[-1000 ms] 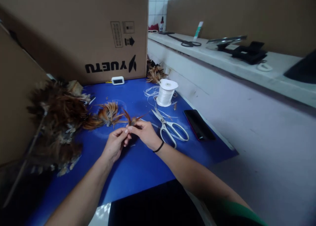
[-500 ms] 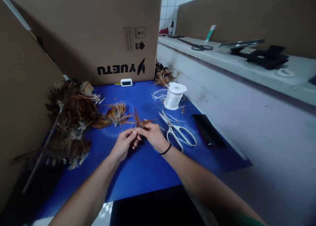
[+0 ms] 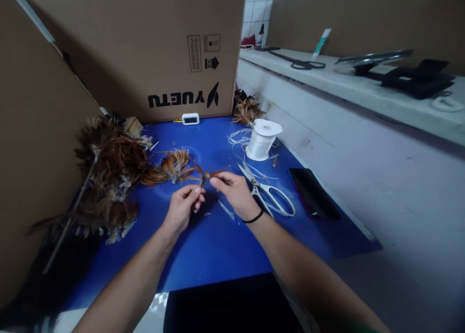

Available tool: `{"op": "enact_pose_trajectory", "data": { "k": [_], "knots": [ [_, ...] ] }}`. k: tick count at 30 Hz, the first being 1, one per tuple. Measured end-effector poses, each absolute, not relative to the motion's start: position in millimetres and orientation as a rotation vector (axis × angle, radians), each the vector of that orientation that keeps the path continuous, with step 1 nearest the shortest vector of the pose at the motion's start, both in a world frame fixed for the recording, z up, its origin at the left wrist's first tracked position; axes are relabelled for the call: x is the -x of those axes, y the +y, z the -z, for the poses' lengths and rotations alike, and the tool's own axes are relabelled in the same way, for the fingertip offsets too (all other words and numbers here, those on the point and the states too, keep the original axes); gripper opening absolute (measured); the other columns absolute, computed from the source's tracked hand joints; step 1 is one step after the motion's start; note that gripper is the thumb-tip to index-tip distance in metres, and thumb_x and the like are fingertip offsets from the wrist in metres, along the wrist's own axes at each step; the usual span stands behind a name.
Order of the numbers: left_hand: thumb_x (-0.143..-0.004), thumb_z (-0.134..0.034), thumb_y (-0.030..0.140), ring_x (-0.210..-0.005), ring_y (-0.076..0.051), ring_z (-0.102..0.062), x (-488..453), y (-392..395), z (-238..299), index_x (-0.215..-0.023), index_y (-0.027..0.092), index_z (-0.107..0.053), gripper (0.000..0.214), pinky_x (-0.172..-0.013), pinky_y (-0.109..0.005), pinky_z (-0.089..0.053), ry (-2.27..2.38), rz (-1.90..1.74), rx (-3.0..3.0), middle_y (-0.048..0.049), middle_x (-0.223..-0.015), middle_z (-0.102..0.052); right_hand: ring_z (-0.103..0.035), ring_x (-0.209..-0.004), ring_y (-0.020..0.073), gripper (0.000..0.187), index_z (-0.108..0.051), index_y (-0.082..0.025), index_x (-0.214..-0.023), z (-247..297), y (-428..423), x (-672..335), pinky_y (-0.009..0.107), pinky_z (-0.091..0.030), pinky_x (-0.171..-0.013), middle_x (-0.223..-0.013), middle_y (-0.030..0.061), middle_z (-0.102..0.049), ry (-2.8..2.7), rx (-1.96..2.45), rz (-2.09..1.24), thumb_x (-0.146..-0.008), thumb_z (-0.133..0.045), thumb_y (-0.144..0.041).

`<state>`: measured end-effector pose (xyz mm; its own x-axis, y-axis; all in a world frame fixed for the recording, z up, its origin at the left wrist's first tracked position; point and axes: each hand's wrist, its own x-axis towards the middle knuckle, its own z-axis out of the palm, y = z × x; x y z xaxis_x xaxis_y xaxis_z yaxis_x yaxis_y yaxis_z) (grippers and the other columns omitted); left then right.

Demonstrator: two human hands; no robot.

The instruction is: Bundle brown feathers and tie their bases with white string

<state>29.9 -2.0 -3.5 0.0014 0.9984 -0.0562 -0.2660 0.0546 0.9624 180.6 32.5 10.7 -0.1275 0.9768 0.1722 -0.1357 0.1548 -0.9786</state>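
Over the middle of the blue table my left hand (image 3: 184, 204) pinches the base of some reddish-brown feathers (image 3: 198, 170) between thumb and fingertips. Close by on the right, my right hand (image 3: 234, 190), with a black band at the wrist, pinches more brown feathers (image 3: 218, 172) that point to the right. A small gap separates the hands. Just behind them lies a fanned bunch of orange-brown feathers (image 3: 174, 166). Silver scissors (image 3: 267, 190) rest partly open beside my right hand, their near handle partly hidden by it. A white spool of ribbon (image 3: 260, 141) stands upright behind the scissors.
A large heap of brown feathers (image 3: 112, 163) with a stick lies at left. A phone (image 3: 314, 192) lies at right, and a small white digital device (image 3: 191, 119) sits by the cardboard box (image 3: 163, 47). A ledge (image 3: 327, 73) along the right wall holds black scissors (image 3: 307, 65).
My hands have drawn apart, the right one moving rightward with feathers in its fingers. The view has shifted slightly, and thin clear strips now show on the table between the hands.
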Motion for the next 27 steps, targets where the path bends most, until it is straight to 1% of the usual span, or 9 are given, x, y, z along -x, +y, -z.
{"op": "enact_pose_trajectory", "data": {
  "k": [3,6,8,10,14,17,22,25,27],
  "knots": [
    [-0.073,-0.067,0.03,-0.043,-0.004,-0.043,-26,1,2,-0.077,0.013,-0.066,0.018,-0.038,-0.016,-0.03,0.988,-1.399,-0.903,0.0006,-0.059,-0.055,-0.053,-0.062,0.0103,0.021,-0.069,-0.016,-0.083,-16,41,-193,0.025,-0.043,-0.061,-0.071,0.0008,-0.065,-1.211,0.987,-1.153,-0.07,-0.066,-0.033],
    [-0.073,-0.067,0.028,-0.044,-0.004,-0.043,-21,5,0,-0.076,0.012,-0.066,0.016,-0.039,-0.016,-0.03,0.959,-1.488,-0.87,-0.0001,-0.061,-0.056,-0.052,-0.059,0.0103,0.019,-0.068,-0.016,-0.08,-15,49,-204,0.025,-0.042,-0.058,-0.068,0.0005,-0.063,-1.24,1.066,-1.059,-0.071,-0.064,-0.032],
    [-0.073,-0.067,0.026,-0.044,-0.004,-0.043,-19,6,-1,-0.076,0.012,-0.066,0.015,-0.039,-0.016,-0.03,0.953,-1.527,-0.854,-0.0003,-0.062,-0.056,-0.053,-0.059,0.0109,0.015,-0.067,-0.016,-0.078,-11,52,-208,0.026,-0.043,-0.059,-0.068,0.0007,-0.063,-1.379,1.132,-0.967,-0.073,-0.062,-0.029],
    [-0.073,-0.067,0.025,-0.045,-0.003,-0.042,-17,8,-2,-0.076,0.012,-0.066,0.014,-0.039,-0.016,-0.03,0.953,-1.555,-0.835,-0.0002,-0.062,-0.055,-0.055,-0.064,0.0126,0.012,-0.067,-0.017,-0.079,-7,52,-211,0.027,-0.045,-0.064,-0.071,0.0018,-0.064,-1.617,1.217,-0.773,-0.076,-0.058,-0.023],
    [-0.072,-0.068,0.024,-0.045,-0.003,-0.041,-14,8,-3,-0.076,0.012,-0.065,0.013,-0.039,-0.015,-0.029,0.958,-1.562,-0.796,-0.0004,-0.063,-0.055,-0.055,-0.086,0.0207,0.016,-0.067,-0.016,-0.087,-3,45,-211,0.034,-0.042,-0.08,-0.086,0.0087,-0.063,-2.088,1.456,-0.157,-0.079,-0.053,-0.014],
    [-0.072,-0.068,0.024,-0.045,-0.003,-0.041,-12,9,-5,-0.077,0.011,-0.066,0.014,-0.039,-0.015,-0.029,0.964,-1.581,-0.774,-0.0002,-0.062,-0.054,-0.053,-0.091,0.0248,0.018,-0.065,-0.015,-0.092,-2,42,-210,0.037,-0.04,-0.081,-0.09,0.0114,-0.062,-2.239,1.608,0.082,-0.081,-0.052,-0.015],
    [-0.069,-0.07,0.024,-0.045,-0.003,-0.041,-8,11,-9,-0.077,0.011,-0.066,0.015,-0.039,-0.014,-0.029,0.963,-1.64,-0.735,0.0002,-0.061,-0.054,-0.053,-0.09,0.0231,0.015,-0.065,-0.016,-0.091,-1,45,-212,0.034,-0.039,-0.08,-0.091,0.0098,-0.061,-2.29,1.641,0.083,-0.082,-0.054,-0.019],
    [-0.069,-0.071,0.023,-0.045,-0.003,-0.041,-5,11,-11,-0.076,0.011,-0.066,0.015,-0.039,-0.014,-0.029,0.957,-1.657,-0.715,0.0004,-0.061,-0.054,-0.054,-0.084,0.0178,0.01,-0.065,-0.017,-0.082,-4,43,-210,0.029,-0.039,-0.079,-0.085,0.006,-0.061,-2.303,1.522,-0.101,-0.082,-0.056,-0.021],
    [-0.068,-0.071,0.022,-0.045,-0.002,-0.041,-3,12,-13,-0.076,0.011,-0.066,0.015,-0.039,-0.014,-0.029,0.95,-1.677,-0.705,0.0005,-0.061,-0.054,-0.055,-0.077,0.0149,0.012,-0.064,-0.018,-0.074,-7,41,-209,0.026,-0.04,-0.074,-0.078,0.0036,-0.061,-2.322,1.456,-0.271,-0.081,-0.059,-0.025]
  ]
}}
